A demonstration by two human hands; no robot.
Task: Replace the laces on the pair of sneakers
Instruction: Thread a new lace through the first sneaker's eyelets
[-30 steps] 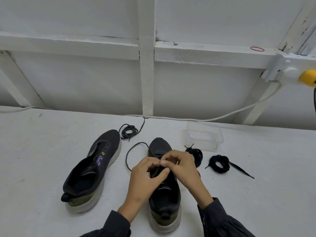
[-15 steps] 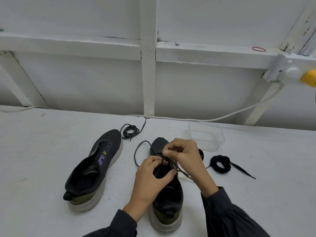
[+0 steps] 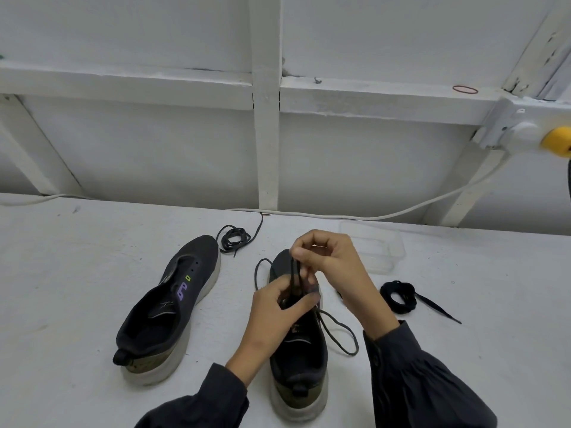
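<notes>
1. The tabletop (image 3: 77, 273) is white and fills the lower half of the frame; a white panelled wall stands behind it.
2. The centre sneaker (image 3: 298, 353), dark with a pale sole, lies in the lower centre, with its heel toward the bottom edge and its toe pointing up the frame.
3. The right hand (image 3: 335, 267) is raised above the toe of this sneaker. Its fingers (image 3: 301, 252) are closed in a pinch on the dark lace (image 3: 295, 273), which hangs down as 2 strands to the eyelet area.
4. The left hand (image 3: 272, 313) is on the middle of the centre sneaker. It has curled fingers and the thumb closed on the upper beside the eyelets; I cannot tell if it also holds the lace.
5. One loop of the dark lace lies on the tabletop right of the sneaker, and another loop lies left of the toe.
6. The second sneaker (image 3: 173, 304) lies to the left of centre, without a lace, well apart from the hands.
7. A coiled thin lace (image 3: 233, 237) lies just above the toe of the second sneaker.
8. A black lace bundle (image 3: 398, 296) lies at the right of centre, below a clear plastic container (image 3: 378, 251).
</notes>
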